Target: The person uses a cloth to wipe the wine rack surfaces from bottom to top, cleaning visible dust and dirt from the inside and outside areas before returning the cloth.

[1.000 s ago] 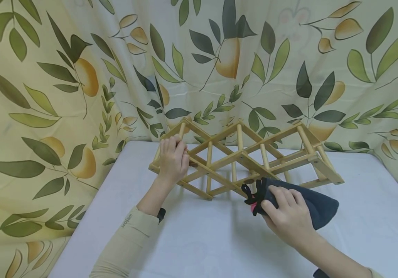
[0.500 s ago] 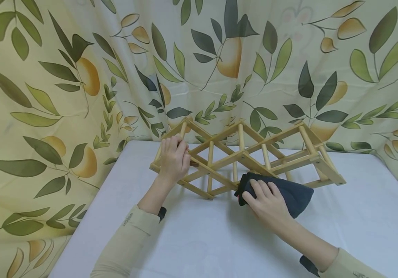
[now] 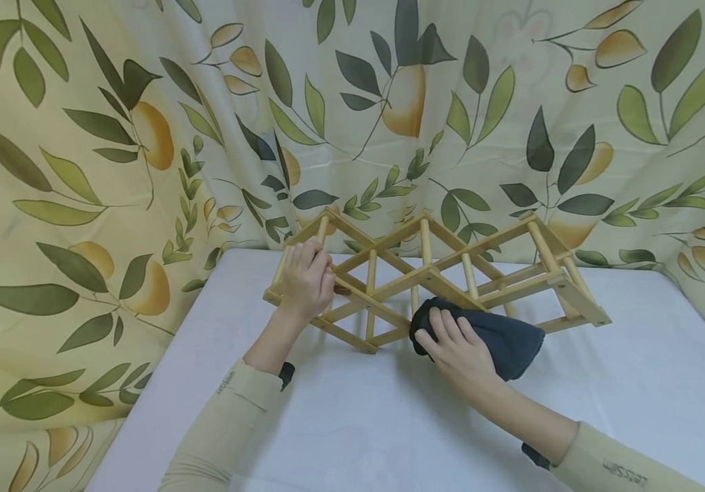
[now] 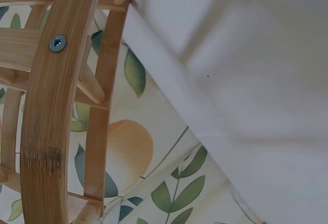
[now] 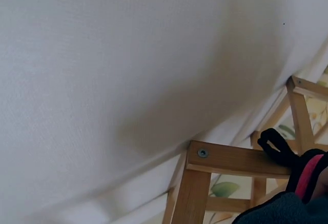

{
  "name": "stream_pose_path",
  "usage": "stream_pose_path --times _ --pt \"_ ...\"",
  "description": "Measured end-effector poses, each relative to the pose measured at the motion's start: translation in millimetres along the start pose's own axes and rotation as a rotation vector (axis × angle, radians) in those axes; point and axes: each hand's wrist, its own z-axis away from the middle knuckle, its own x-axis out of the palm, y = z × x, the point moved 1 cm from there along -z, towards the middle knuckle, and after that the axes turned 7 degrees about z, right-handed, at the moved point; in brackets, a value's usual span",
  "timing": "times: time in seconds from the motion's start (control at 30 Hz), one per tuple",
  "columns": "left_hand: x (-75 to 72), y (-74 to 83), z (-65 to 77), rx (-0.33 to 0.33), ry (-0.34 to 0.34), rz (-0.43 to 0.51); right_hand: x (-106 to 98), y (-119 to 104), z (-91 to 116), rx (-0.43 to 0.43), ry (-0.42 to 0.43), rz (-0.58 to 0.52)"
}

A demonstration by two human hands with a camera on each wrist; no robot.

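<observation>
A wooden folding rack (image 3: 429,275) of crossed slats and round rods stands stretched out on the table. My left hand (image 3: 308,277) grips its left end. At the front, right of the middle, my right hand (image 3: 460,345) holds a dark blue cloth (image 3: 515,342) against a lower slat, fingers bent over the fabric. The cloth's wide end hangs to the right. In the right wrist view, a black loop (image 5: 277,147) and a pink strip (image 5: 307,175) show on the cloth beside a slat (image 5: 236,161). The left wrist view shows a slat (image 4: 48,106) with a dark scuff and a screw.
A white-covered table (image 3: 352,430) lies under the rack. Behind it and to its left hangs a curtain (image 3: 217,171) printed with leaves and fruit. The rack's right end (image 3: 574,294) stands beyond my right hand.
My right hand has moved left along the rack's front with the dark blue cloth, mostly in the first half second. The black loop is now hidden in the head view. My left hand stays put.
</observation>
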Motion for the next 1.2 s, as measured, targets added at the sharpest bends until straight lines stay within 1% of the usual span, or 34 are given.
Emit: stream_pose_path --times 0.17,0.23,0.47,0.53,0.63,0.77,0.83,0.93,1.0,1.07,1.2 --pt "0.3 -0.9 -1.0 0.029 0.014 0.007 4 0 -3 -0.042 0.054 0.047" --pt "0.5 -1.0 -1.2 0.033 0.018 0.01 5 0 -5 -0.064 0.092 0.066" --pt "0.4 -0.8 -0.3 0.034 0.008 0.019 3 4 -13 -0.108 0.228 0.197" --pt "0.5 -0.9 -0.1 0.035 0.006 0.019 2 5 -16 -0.112 0.272 0.205" --pt "0.1 -0.9 -0.1 0.032 0.005 0.011 1 9 -19 -0.116 0.32 0.182" --pt "-0.8 -0.4 -0.4 0.023 -0.004 -0.008 2 11 -20 -0.104 0.379 0.116" --pt "-1.2 0.4 -0.3 0.014 -0.012 -0.017 3 10 -20 -0.086 0.411 0.066" --pt "-1.5 2.0 -0.2 -0.003 -0.017 -0.031 6 4 -17 -0.086 0.444 0.0" --pt "-1.1 3.0 0.0 -0.011 -0.023 -0.032 8 -1 -14 -0.084 0.449 -0.045" --pt "-0.9 3.8 -0.1 -0.017 -0.026 -0.031 10 -4 -10 -0.083 0.436 -0.072" --pt "-1.4 3.8 0.1 -0.03 -0.035 -0.027 10 -2 -6 -0.034 0.401 -0.114"
